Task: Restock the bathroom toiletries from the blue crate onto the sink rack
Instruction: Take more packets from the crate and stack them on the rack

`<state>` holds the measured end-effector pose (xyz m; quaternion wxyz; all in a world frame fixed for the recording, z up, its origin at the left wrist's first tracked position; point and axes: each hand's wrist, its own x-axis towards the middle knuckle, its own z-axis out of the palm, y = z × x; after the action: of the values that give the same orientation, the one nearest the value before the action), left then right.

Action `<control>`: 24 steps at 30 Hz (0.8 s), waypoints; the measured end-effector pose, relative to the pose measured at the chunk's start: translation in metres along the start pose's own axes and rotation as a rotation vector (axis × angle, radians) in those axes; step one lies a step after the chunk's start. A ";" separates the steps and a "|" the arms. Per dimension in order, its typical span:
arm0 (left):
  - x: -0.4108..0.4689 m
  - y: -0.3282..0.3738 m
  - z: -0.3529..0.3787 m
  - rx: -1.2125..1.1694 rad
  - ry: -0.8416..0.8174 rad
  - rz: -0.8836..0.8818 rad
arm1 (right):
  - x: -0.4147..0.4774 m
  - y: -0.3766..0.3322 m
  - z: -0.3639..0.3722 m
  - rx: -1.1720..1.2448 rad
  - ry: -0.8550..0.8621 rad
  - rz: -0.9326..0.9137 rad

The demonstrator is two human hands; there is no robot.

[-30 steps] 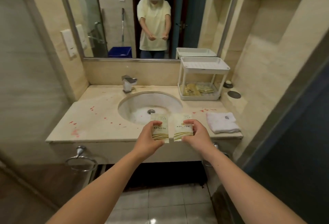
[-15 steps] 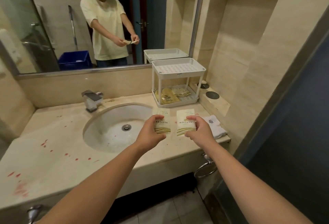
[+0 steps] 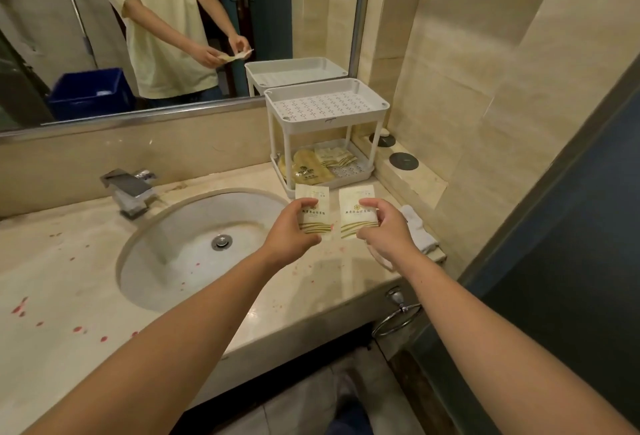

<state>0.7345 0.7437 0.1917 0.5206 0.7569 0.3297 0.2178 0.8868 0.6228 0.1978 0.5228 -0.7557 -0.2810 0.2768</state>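
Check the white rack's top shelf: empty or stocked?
Empty: the white plastic rack's top shelf shows only bare perforated floor; yellowish packets lie below.

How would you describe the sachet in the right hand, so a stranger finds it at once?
Find the white two-tier rack at the right end of the counter. In front of it, the left hand and right hand hold cream sachets with green stripes. Yours is the right hand's sachet, nearer the folded towel.

Both bare forearms are stretching forward side by side, the left hand [image 3: 291, 234] pinching the left packet [image 3: 317, 216] and the right hand [image 3: 384, 230] pinching the right packet [image 3: 353, 216].
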 end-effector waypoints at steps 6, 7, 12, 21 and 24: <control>0.067 -0.011 0.022 -0.007 0.014 -0.076 | 0.075 0.010 -0.003 -0.021 -0.011 0.027; 0.080 -0.014 0.027 -0.010 0.018 -0.086 | 0.090 0.012 -0.005 -0.024 -0.011 0.034; 0.147 -0.025 0.050 0.006 0.022 -0.154 | 0.169 0.027 -0.012 -0.021 -0.049 0.096; 0.255 -0.035 0.075 0.031 0.082 -0.229 | 0.289 0.032 -0.016 -0.101 -0.131 0.102; 0.286 -0.038 0.076 0.066 0.116 -0.236 | 0.320 0.033 -0.011 -0.123 -0.150 0.102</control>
<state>0.9721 0.9111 0.1243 0.4973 0.7157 0.4531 0.1873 1.1193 0.8344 0.1305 0.4379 -0.7769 -0.2971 0.3412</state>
